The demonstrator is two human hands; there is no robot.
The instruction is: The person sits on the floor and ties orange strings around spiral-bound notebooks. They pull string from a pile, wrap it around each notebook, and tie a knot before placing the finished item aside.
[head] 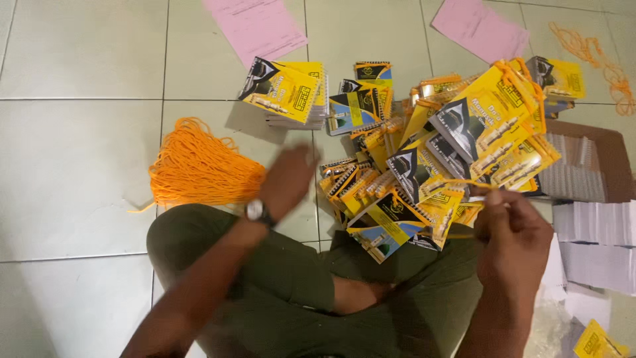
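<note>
The right hand (513,229) is pinched shut on an orange string (464,183), which runs up from the fingers to a bunch of small yellow booklets (493,129) hanging over the heap (391,192) on the floor; the left hand (286,180) is blurred with its fingers spread loose, holding nothing that shows, just beside the bundle of orange cords (199,171) near the left knee.

As a judgement, the string could slip from the pinch and drop the bunch back into the heap, since only the fingertips hold it; the hanging booklets could also snag on the spiral spines of loose ones below and drag them along; the cords, lying loose, could tangle if pulled at carelessly.

The one container is a brown cardboard box (613,156) at the right edge of the tiled floor (79,166); it holds rows of white, spiral-bound pads (573,169), and more white stacks (596,225) lie outside it, just below.
</note>
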